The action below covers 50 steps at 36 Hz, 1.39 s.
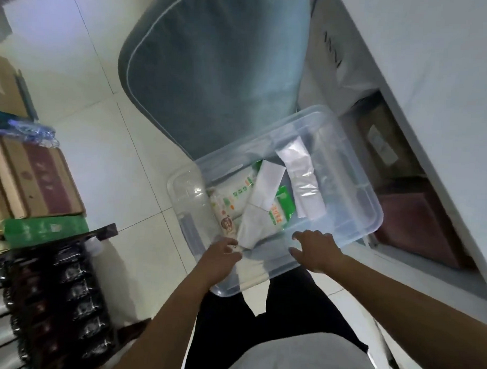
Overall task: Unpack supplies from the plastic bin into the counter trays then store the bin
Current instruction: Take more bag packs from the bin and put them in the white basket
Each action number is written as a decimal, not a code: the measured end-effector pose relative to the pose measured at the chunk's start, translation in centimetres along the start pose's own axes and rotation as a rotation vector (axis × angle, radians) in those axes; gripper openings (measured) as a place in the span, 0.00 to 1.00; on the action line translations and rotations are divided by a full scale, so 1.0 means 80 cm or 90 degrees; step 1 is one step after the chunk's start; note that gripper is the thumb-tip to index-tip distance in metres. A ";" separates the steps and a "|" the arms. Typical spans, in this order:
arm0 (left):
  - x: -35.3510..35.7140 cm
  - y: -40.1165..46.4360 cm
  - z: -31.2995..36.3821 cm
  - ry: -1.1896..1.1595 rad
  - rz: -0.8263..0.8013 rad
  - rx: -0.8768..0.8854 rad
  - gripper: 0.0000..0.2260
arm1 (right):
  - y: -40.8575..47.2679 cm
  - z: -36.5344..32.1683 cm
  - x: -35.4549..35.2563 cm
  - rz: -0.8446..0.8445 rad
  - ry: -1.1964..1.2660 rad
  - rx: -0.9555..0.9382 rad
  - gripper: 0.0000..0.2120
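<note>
Here the left hand (220,252) pinches the near end of a silvery white packet (252,226) at the clear plastic bin's (354,224) near rim; the right hand (316,250) hovers over that rim with fingers spread, gripping nothing; inside the bin lie green-and-white pouches (281,210) and foil sachets (303,178), their print too blurred to read; the bin sits on the tiled floor (143,167), against a grey cushion (213,73); cardboard boxes (38,177) stand to the left, a white counter (433,80) to the right, cut off by the edge.
</note>
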<state>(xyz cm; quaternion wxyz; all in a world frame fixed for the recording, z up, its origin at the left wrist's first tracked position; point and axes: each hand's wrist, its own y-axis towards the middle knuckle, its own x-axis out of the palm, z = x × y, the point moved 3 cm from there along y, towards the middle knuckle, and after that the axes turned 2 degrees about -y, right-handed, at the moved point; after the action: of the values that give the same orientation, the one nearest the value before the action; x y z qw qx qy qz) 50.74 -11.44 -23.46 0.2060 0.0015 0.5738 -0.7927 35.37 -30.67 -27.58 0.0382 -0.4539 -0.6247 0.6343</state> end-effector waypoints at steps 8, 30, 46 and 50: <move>0.020 0.105 0.011 0.103 -0.104 -0.033 0.18 | 0.017 -0.010 0.028 0.114 -0.066 -0.040 0.24; 0.060 0.324 0.049 0.096 0.115 0.038 0.10 | 0.033 -0.015 0.039 0.424 0.113 0.073 0.20; -0.004 0.170 0.089 0.036 0.015 0.122 0.11 | 0.030 -0.012 0.027 0.246 0.178 0.094 0.24; -0.033 0.079 0.109 -0.096 -0.036 0.125 0.12 | 0.005 -0.023 -0.010 0.282 0.522 0.094 0.23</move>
<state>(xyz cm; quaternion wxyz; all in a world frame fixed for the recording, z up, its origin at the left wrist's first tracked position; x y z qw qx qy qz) 57.26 -20.11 -25.60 0.2251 -0.0539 0.4760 -0.8484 37.22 -29.83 -27.10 0.1774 -0.7853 -0.3996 0.4384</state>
